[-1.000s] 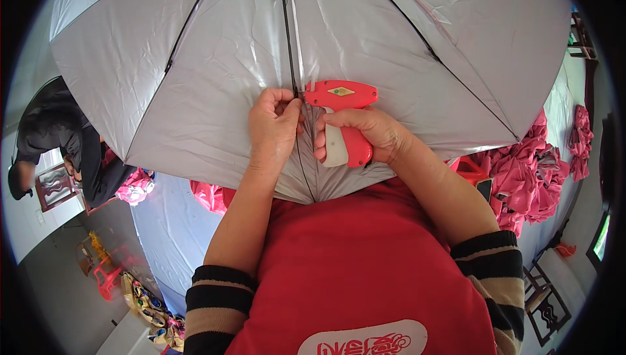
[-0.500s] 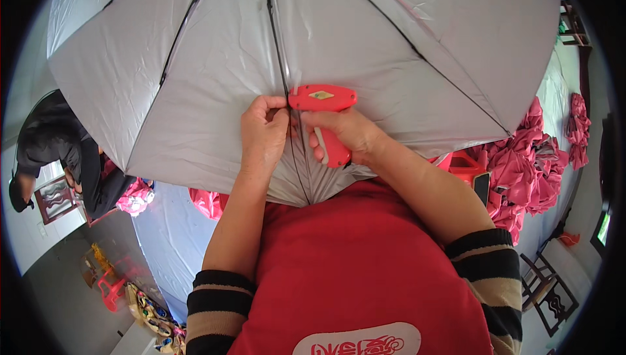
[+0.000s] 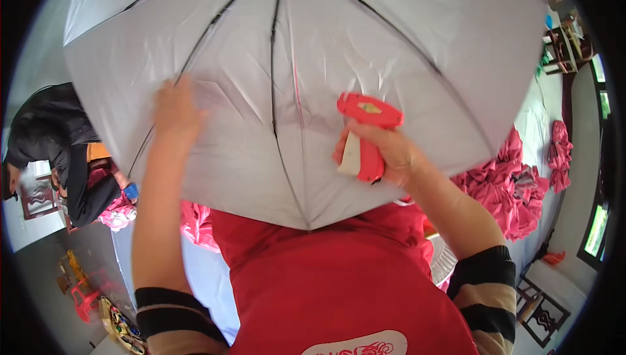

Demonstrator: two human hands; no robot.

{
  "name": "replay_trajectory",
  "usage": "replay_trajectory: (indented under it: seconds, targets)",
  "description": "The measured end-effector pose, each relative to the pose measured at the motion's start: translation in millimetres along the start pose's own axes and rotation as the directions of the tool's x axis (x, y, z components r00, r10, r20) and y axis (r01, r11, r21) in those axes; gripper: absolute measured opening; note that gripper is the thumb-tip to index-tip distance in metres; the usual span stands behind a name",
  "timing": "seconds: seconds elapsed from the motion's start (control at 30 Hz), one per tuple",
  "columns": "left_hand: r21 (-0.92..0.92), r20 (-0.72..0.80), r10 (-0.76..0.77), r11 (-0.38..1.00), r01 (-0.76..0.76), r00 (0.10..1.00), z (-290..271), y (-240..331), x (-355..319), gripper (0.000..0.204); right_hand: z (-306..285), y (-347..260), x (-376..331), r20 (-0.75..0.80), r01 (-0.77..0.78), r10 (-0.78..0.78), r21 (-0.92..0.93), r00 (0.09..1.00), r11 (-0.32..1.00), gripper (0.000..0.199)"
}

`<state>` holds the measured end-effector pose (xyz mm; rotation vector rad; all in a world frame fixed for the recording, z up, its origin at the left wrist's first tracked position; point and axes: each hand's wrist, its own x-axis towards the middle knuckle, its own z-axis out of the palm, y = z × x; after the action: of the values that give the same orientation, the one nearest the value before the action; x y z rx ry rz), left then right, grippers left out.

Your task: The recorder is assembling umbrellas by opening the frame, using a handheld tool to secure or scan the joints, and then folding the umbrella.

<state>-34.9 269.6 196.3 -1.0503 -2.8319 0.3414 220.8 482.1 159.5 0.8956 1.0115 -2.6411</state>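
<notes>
An opened umbrella (image 3: 339, 42) with a silver-grey underside spreads in front of me, its black ribs fanning out from the top. My left hand (image 3: 176, 113), smeared by motion, is at the rib (image 3: 212, 25) left of the middle one; its fingers are too blurred to read. In my right hand (image 3: 394, 153) is a red pistol-shaped hand tool (image 3: 372, 110) with a pale trigger lever. The tool's head is over the fabric, to the right of the middle rib (image 3: 273, 74) and apart from it. The canopy's near corner rests against my red apron (image 3: 339, 277).
Bunched pink-red umbrella fabric (image 3: 508, 192) lies at the right, with more at the left (image 3: 199, 224). A person in black (image 3: 52, 126) is bent over at the far left. A red stool (image 3: 85, 303) and a dark wooden chair (image 3: 541, 316) stand on the floor.
My left hand has left the middle rib and moved left to the neighbouring rib. The tool in my right hand has drawn away to the right and slightly down. The umbrella has shifted.
</notes>
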Motion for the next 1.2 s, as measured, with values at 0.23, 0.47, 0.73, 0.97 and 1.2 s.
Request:
replay_trajectory:
  seconds: [0.23, 0.47, 0.73, 0.97, 1.2]
  targets:
    - [-0.646, 0.021, 0.050, 0.763, -0.024, 0.999, 23, 105, 41, 0.052, 15, -15, 62, 0.040, 0.037, -0.036, -0.042, 0.999, 0.998, 0.025]
    - [-0.853, 0.174, 0.018, 0.503, 0.142, 0.985, 16, 114, 35, 0.043, 15, -59, 109, -0.084, 0.178, -0.174, 0.045, 0.981, 0.983, 0.026]
    - [-0.926, 0.276, -0.002, 0.267, 0.266, 0.961, 24, 126, 31, 0.043, 11, -50, 106, -0.042, 0.174, -0.173, 0.005, 0.984, 0.985, 0.025]
    - [-0.927, 0.340, 0.014, 0.176, 0.332, 0.940, 16, 131, 31, 0.044, -1, -57, 108, 0.113, 0.101, -0.105, 0.045, 0.988, 0.994, 0.023]
    - [-0.928, 0.346, 0.025, 0.156, 0.338, 0.938, 20, 133, 30, 0.044, 1, -64, 114, 0.201, 0.057, -0.065, 0.047, 0.977, 0.997, 0.022]
